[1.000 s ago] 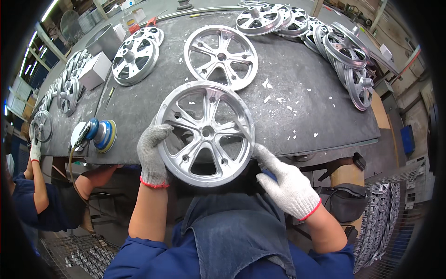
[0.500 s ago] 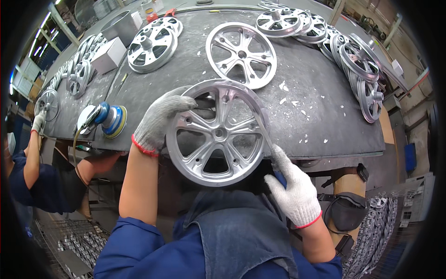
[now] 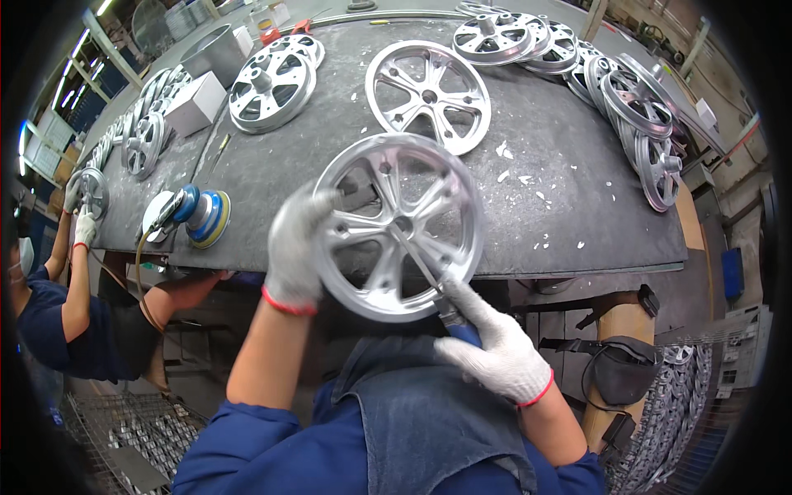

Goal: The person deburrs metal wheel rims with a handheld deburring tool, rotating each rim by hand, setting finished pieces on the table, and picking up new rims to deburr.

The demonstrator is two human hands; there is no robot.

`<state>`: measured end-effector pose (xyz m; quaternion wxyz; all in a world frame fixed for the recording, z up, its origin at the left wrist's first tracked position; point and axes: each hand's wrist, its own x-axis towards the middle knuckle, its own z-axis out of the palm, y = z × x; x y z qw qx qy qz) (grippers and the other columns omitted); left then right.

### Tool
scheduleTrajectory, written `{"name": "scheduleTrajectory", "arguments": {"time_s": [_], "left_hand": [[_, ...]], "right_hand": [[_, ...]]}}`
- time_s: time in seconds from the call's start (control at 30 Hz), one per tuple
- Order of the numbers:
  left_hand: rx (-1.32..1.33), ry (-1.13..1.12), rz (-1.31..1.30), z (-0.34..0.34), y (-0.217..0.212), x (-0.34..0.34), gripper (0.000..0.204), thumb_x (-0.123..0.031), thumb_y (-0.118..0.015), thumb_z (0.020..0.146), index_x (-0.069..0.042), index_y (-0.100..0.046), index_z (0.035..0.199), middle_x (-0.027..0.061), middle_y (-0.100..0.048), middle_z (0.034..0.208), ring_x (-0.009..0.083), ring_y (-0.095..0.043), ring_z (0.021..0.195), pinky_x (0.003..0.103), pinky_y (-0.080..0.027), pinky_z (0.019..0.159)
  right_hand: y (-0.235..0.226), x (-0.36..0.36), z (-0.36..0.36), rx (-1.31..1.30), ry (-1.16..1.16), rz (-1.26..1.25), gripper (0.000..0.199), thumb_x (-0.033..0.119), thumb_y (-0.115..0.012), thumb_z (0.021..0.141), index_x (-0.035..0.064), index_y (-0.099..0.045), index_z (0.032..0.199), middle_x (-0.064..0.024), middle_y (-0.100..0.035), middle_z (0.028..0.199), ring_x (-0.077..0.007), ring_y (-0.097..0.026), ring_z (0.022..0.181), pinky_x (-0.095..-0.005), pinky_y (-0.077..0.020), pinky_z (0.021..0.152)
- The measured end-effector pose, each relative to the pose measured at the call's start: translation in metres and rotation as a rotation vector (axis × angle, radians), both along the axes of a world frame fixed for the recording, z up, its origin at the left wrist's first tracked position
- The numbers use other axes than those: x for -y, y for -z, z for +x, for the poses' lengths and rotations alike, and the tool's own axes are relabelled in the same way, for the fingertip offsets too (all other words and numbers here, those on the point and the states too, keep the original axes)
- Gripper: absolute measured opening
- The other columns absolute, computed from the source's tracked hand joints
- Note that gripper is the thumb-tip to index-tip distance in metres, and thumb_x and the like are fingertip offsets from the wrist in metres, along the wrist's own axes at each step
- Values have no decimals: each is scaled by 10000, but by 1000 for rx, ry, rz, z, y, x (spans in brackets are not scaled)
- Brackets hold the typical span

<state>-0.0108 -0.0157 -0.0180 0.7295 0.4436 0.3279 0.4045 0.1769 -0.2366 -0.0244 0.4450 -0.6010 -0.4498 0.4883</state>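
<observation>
A silver cast-metal wheel (image 3: pixel 386 202) with wide spokes is held up over the table's near edge, tilted toward me. My left hand (image 3: pixel 295 252), in a knitted work glove and blurred by motion, grips its left rim. My gloved right hand (image 3: pixel 499 346) is closed around the blue handle of a slim metal file (image 3: pixel 421 264). The file's blade crosses the lower right part of the wheel, its tip close to the hub; whether it touches I cannot tell. A second silver wheel (image 3: pixel 478 107) lies flat just beyond the held one.
Stacked wheels line the table's right edge (image 3: pixel 639 103) and far left. A blue-and-yellow power sander (image 3: pixel 206 219) with a hose sits on the dark table (image 3: pixel 272 181), near a white box (image 3: pixel 195 103). Metal flakes (image 3: pixel 505 150) are scattered on the right. A co-worker (image 3: pixel 74 309) handles a wheel at left.
The wheel has turned and shifted slightly up and right, with my left hand moving along. My right hand has moved left and down, bringing the file from the right rim toward the hub.
</observation>
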Motion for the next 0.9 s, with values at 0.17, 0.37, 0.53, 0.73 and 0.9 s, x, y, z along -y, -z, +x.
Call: {"name": "scheduleTrajectory", "arguments": {"time_s": [0.17,0.37,0.53,0.73,0.9], "left_hand": [[45,-38,89,4,2,-8,626,-264,-693,987,104,-560,1476,250,-688,1343,325,-741,1195,434,-637,987],[-109,363,223,-4,9,-77,427,-100,-661,1028,69,-648,1420,155,-756,1217,217,-758,1069,377,-641,962],[-167,237,34,-6,1,-69,322,-28,-658,1014,59,-719,1318,112,-758,1177,179,-744,1052,338,-620,949],[-34,106,81,-8,26,-52,345,-82,-646,1022,102,-706,1307,133,-759,1170,193,-747,1037,329,-624,947],[192,84,-14,-1,9,-1,477,-85,-588,1021,119,-554,1450,225,-728,1198,304,-766,1099,439,-671,979]], "right_hand": [[-7,2,21,324,109,128,994,255,-957,878,51,-451,1708,-228,-700,1522,-236,-693,1384,-365,-531,1151],[6,-13,28,667,87,171,729,217,-795,1010,160,-513,1680,-222,-766,1222,-387,-779,1091,-436,-620,954],[8,-19,18,860,53,144,639,279,-752,1042,294,-557,1651,-158,-684,940,-390,-731,820,-494,-608,739],[15,-13,9,808,9,154,634,267,-752,1043,295,-560,1646,-163,-693,967,-392,-746,821,-489,-617,732],[14,-17,3,578,-49,148,711,203,-817,999,186,-549,1658,-197,-762,1167,-371,-789,1033,-436,-638,909]]}}
